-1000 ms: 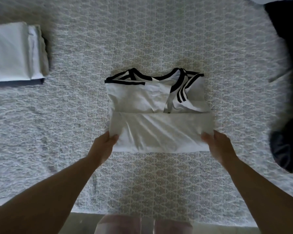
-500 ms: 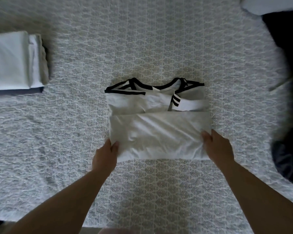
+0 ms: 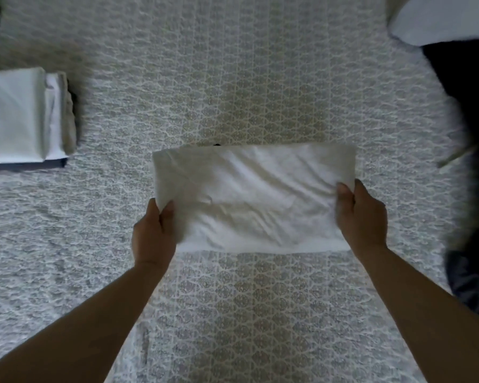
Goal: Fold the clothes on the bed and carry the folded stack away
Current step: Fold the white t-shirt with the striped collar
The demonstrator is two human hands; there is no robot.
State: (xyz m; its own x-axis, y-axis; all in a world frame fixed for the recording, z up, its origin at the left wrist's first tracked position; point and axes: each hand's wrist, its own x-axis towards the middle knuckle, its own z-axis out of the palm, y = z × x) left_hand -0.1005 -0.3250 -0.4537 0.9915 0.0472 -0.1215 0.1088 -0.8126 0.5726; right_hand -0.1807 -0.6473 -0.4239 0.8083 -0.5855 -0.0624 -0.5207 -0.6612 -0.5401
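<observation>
Left hand (image 3: 152, 233) and right hand (image 3: 361, 217) each pinch the white shirt (image 3: 255, 197); uneven release may skew the fold.

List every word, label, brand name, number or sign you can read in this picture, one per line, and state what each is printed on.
None: no readable text anywhere.
White shirt, gripped by the left hand and right hand: plain cloth, no print or tag showing.
Folded stack: no label visible.
Bedspread: a woven pattern only, no letters.
Dark clothes: too dark to tell.
</observation>
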